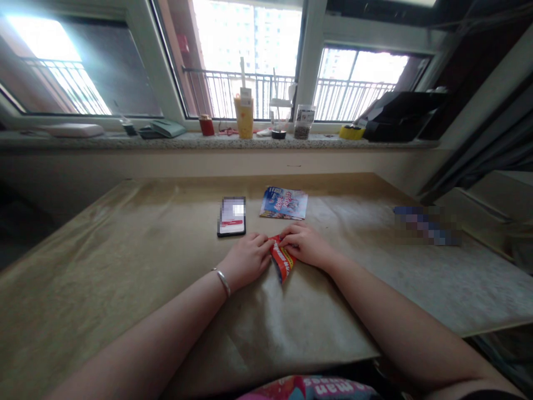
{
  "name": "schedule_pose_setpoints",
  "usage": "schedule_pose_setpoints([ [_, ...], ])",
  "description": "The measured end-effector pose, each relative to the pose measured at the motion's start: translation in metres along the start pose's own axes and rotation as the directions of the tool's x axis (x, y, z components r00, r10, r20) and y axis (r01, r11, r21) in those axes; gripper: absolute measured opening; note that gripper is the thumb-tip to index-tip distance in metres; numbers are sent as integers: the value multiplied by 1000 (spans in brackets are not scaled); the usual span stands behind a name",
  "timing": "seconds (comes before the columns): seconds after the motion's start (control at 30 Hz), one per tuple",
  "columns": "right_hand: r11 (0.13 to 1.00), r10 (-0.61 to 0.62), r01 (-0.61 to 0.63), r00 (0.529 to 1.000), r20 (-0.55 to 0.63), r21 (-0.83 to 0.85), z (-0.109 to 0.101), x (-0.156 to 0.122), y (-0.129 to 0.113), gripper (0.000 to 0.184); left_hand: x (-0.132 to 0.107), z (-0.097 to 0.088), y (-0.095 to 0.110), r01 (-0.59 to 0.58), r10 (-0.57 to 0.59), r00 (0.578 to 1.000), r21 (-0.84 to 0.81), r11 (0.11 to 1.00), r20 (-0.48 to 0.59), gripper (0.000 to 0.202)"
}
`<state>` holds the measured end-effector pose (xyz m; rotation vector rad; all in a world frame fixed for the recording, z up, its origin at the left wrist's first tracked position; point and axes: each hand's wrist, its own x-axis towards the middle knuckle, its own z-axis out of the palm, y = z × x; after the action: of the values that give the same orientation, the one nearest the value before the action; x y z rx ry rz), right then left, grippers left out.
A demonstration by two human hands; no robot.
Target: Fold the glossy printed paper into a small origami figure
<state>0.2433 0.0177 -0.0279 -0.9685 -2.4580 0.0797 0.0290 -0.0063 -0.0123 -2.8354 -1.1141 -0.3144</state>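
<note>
A red, printed sheet of paper [283,263], folded to a pointed triangle, lies on the table with its tip toward me. My left hand [249,256] has its fingers closed on the paper's upper left edge; a silver bangle circles that wrist. Over the upper right part of the paper, my right hand [306,242] is bent with its fingertips pressing the fold. Part of the paper is hidden under the fingers. Just beyond my hands sits a stack of blue printed leaflets [285,203]. A phone [232,216] with a lit, blurred screen rests to its left.
A tan cover spreads over the table [158,244]. At its right side lies a blurred bluish object [427,225]. Along the stone windowsill [158,142] stand a yellow drink cup [245,118], a clear cup [305,122], yellow tape [351,131] and a black box [400,119].
</note>
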Motion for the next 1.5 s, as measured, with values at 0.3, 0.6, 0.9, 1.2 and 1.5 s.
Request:
schedule_pose_setpoints([
  [0.3, 991, 59, -47, 994, 90, -124, -14, 1, -12, 18, 0, 0, 0, -21, 21, 1000, 40, 999, 11, 34],
  [0.6, 993, 119, -119, 974, 191, -13, -19, -4, -4, 17, 0, -1, 1, -2, 0, 1000, 49, 999, 30, 35],
  [0.9, 990, 119, -135, 957, 264, 42, -29, -8, 0, 17, 0, -3, 2, 9, -10, 999, 39, 999, 37, 35],
  [1.2, 975, 191, -214, 943, 273, 58, -29, -7, -2, 9, 0, -2, 1, -6, 5, 1000, 36, 999, 23, 37],
  [1.5, 915, 331, -385, 886, 324, 120, -21, -10, 10, 7, -3, -4, 1, -6, 4, 999, 37, 999, 54, 38],
])
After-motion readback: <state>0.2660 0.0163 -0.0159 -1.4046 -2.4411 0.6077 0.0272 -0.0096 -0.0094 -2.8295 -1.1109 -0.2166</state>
